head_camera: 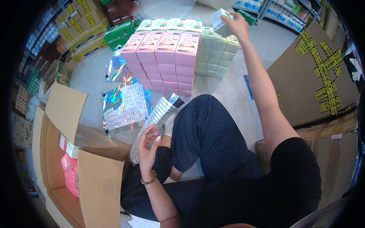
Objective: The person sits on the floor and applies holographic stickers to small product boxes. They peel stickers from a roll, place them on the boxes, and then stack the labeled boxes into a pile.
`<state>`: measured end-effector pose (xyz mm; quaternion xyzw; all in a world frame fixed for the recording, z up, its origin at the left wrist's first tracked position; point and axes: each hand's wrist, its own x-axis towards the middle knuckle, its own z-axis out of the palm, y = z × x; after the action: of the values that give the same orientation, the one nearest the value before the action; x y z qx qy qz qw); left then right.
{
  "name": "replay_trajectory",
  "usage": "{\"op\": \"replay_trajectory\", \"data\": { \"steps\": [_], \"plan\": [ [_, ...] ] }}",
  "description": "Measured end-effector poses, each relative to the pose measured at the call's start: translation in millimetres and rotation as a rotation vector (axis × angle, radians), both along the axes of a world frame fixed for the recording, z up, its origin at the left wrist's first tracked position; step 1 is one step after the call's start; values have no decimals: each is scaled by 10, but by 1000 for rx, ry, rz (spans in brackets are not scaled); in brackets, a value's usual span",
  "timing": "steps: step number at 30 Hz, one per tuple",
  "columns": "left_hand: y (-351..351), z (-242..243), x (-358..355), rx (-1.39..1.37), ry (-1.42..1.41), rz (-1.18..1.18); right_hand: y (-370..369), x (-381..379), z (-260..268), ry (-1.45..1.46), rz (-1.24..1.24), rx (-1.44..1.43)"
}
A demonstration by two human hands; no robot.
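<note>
Stacked pink cartons stand on the floor in front of me, with white-and-green cartons behind them and pale green cartons to their right. Above the pale green stack, my right hand grips one small white-and-green carton. My left hand rests over my lap, fingers curled against a rolled sheet of small white labels on shiny film; whether it grips the roll cannot be told. Flat on the floor beyond lies another label sheet with a holographic edge.
At the left stands an open cardboard box with pink cartons inside. Large taped cardboard boxes are at the right. Green boxes, brown boxes with yellow tape and stocked shelves stand further back.
</note>
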<state>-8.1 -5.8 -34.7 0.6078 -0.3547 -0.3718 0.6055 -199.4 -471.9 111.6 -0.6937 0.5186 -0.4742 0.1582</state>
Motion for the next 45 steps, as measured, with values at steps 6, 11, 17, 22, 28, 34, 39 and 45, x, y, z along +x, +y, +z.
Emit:
{"op": "replay_trajectory", "data": {
  "steps": [6, 11, 17, 22, 28, 34, 39, 45],
  "plan": [
    [-29, -19, -23, 17, -9, -23, 722, -1027, -257, -42, 314, 503],
    [-48, -35, -54, 31, -8, -24, 944, -1167, -1185, -95, 277, 859],
    [-65, -55, -67, 82, 12, -5, 783, -799, -2282, 76, 139, 746],
    [-81, -103, -78, 113, 3, -1, 727, -141, -2819, 97, 77, 559],
    [-78, -117, -41, 114, -19, 14, 748, 27, -3046, 66, 51, 758],
    [-90, -133, -56, 120, -48, 1, 719, -96, -3190, -75, 201, 934],
    [-80, -133, -38, 113, -25, 13, 702, -17, -3009, 326, 208, 546],
    [-83, -131, -47, 115, -40, 5, 631, 246, -2688, 770, 204, 289]
  ]
}}
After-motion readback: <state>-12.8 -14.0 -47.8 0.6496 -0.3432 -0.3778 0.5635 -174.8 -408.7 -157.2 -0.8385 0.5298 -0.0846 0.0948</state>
